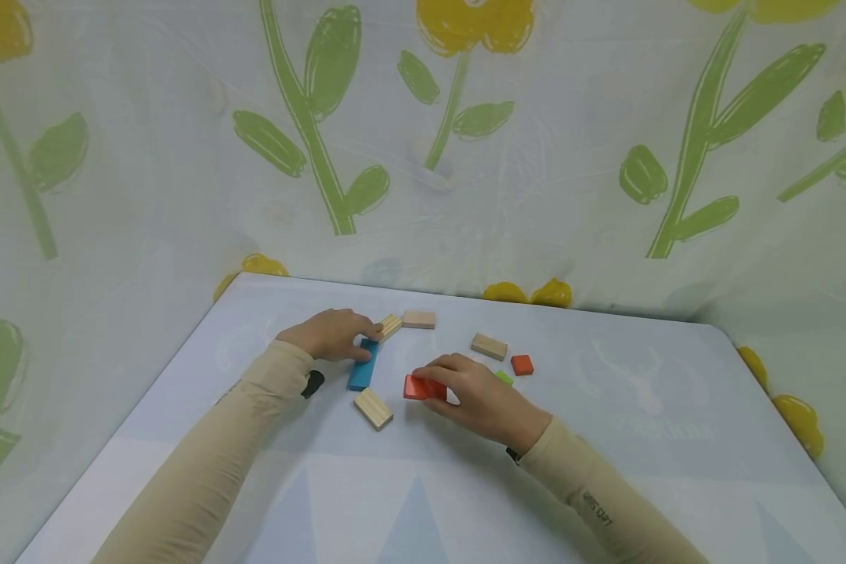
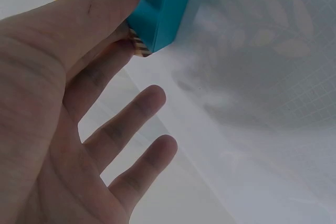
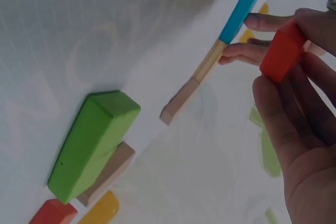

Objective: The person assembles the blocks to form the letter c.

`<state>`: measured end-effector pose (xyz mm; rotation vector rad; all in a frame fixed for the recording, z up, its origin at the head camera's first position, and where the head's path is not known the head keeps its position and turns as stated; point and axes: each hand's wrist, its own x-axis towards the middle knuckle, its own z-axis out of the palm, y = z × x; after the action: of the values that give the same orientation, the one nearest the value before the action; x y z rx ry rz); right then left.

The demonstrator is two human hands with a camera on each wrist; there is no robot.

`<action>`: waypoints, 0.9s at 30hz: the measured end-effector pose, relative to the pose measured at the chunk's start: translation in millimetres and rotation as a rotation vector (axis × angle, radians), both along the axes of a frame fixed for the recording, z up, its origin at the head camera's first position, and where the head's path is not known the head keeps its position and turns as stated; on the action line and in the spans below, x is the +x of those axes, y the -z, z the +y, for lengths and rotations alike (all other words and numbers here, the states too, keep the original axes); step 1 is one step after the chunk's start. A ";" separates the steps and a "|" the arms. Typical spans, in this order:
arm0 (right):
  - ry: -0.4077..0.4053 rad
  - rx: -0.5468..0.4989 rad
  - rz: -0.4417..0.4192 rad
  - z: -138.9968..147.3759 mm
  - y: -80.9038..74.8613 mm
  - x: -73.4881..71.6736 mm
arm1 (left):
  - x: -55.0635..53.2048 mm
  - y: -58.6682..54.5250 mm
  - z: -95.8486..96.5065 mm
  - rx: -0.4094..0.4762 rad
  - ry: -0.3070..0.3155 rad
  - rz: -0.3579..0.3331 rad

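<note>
One striped wood block (image 1: pixel 374 409) lies just beside the near end of the blue block (image 1: pixel 362 376). The right hand (image 1: pixel 486 401) partly hides a green block (image 1: pixel 504 377); beyond are a small red block (image 1: pixel 522 365) and two plain blocks (image 1: pixel 489 346). Everything is at a pale printed table (image 1: pixel 536 509) before a flowered cloth (image 1: pixel 522 188). Right fingers pinch a larger red block (image 1: pixel 414 388). The left hand (image 1: pixel 330 334), fingers loosely extended, touches the blue block with its thumb.
</note>
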<state>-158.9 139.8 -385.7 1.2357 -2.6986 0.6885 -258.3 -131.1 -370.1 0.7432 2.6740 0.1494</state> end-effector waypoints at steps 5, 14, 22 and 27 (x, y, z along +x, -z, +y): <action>-0.011 0.064 -0.043 -3.1 6.5 2.5 | -1.0 2.0 -0.5 0.006 0.000 -0.001; -0.025 0.109 -0.081 -7.3 15.8 5.7 | -0.3 0.9 -1.8 0.016 0.016 0.002; -0.034 0.160 -0.117 -10.1 23.2 7.1 | -0.9 1.9 -2.3 0.019 0.034 0.006; -0.037 0.168 -0.100 -10.1 24.0 7.5 | -1.4 2.4 -2.3 0.024 0.039 0.009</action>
<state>-151.4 129.7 -409.8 1.3252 -2.8735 0.5515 -259.7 -133.4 -372.5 0.8048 2.6683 0.1687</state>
